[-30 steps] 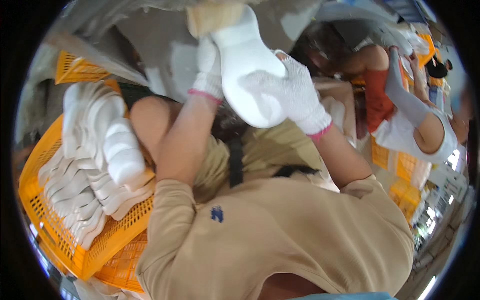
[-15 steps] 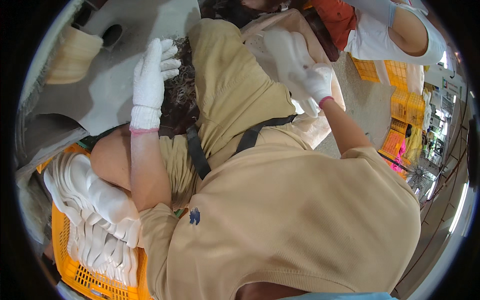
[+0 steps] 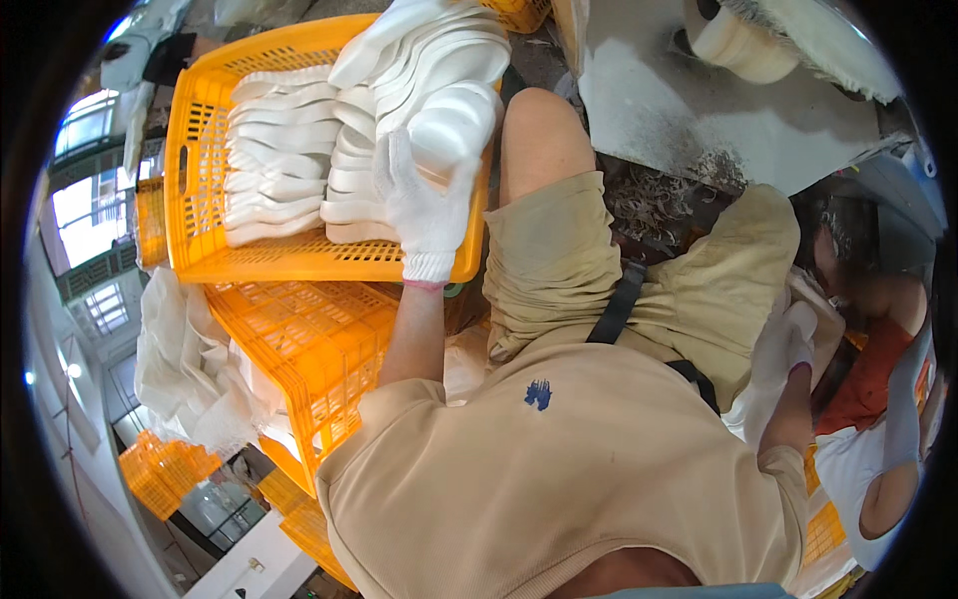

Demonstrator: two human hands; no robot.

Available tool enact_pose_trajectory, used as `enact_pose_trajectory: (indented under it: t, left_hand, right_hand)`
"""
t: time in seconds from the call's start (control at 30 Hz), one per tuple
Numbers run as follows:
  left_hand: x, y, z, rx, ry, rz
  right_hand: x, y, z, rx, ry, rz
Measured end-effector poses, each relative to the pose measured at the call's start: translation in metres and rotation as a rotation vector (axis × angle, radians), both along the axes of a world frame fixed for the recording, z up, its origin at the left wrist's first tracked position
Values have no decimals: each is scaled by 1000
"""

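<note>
White shoe soles [image 3: 279,150] are stacked on edge in rows inside an orange plastic crate [image 3: 299,270] at the left. My left hand [image 3: 424,210], in a white knitted glove, reaches over the crate's near right corner. Its thumb and fingers are apart beside the smooth rounded end of a sole [image 3: 449,125], and I see no firm grip. Far to the right, my right hand [image 3: 799,337] wears the same kind of glove, down by a pale cloth and white pieces beyond my knee. Its fingers are hidden, so what it holds does not show.
A second orange crate [image 3: 309,334] stands beneath the first. Ahead at the right, a grey panel [image 3: 689,110] carries a cream roller [image 3: 743,45] beside a fuzzy white edge. Pale shavings [image 3: 664,200] lie below it. Another person in red and white [image 3: 868,399] sits close at the right.
My view has swung left toward the crate. My left hand has moved from beside the grey panel to the stacked soles. My right hand is now at the view's right side.
</note>
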State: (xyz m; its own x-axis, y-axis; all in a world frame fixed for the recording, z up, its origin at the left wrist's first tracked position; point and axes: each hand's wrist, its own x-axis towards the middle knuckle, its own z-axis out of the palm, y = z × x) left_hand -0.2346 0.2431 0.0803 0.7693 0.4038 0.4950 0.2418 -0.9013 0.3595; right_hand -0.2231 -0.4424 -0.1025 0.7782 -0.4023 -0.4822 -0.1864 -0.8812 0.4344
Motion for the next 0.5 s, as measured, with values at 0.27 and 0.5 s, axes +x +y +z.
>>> enact_pose_trajectory:
  t: [0.27, 0.5]
  left_hand:
    - [17, 22, -30, 59, 310, 9]
    - [-16, 104, 6, -308, 392, -6]
  right_hand:
    - [13, -3, 52, 678, -527, -49]
    - [23, 109, 109, 828, -640, -60]
